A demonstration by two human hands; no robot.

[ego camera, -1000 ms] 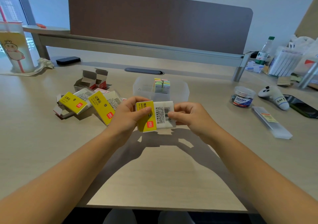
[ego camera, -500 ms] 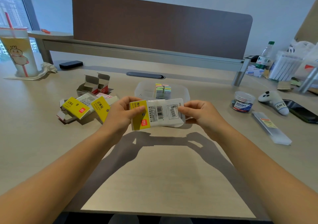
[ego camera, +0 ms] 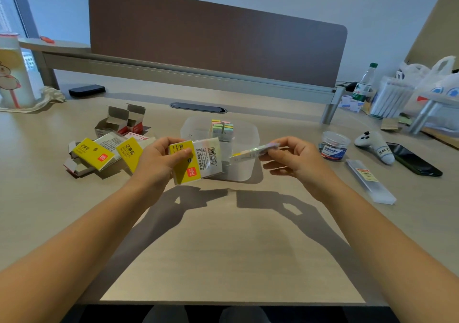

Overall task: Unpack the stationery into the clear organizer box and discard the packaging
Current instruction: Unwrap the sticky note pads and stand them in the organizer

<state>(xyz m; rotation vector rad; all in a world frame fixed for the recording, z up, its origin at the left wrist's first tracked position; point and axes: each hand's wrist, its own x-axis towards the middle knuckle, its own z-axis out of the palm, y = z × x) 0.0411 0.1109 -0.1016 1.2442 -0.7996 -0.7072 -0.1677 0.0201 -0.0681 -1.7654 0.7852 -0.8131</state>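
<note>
My left hand point(ego camera: 159, 160) grips a clear plastic sleeve with a yellow label and barcode point(ego camera: 198, 161), held just in front of the clear organizer box point(ego camera: 244, 134). My right hand point(ego camera: 295, 158) pinches a thin flat pad of index tabs point(ego camera: 253, 152) edge-on, apart from the sleeve and above the box's right front corner. Inside the box stands a stack of pastel sticky tabs point(ego camera: 222, 127).
Yellow sticky-note packs point(ego camera: 93, 153) and opened cardboard boxes point(ego camera: 121, 121) lie at the left. At the right are a round jar of clips point(ego camera: 334, 145), a long clear case point(ego camera: 370, 181), a white controller point(ego camera: 375, 145) and a black phone point(ego camera: 413, 160). A tall cup point(ego camera: 13, 71) stands far left.
The pad has come out of the sleeve: my right hand drew it off to the right while my left hand kept the sleeve. The two hands have moved apart.
</note>
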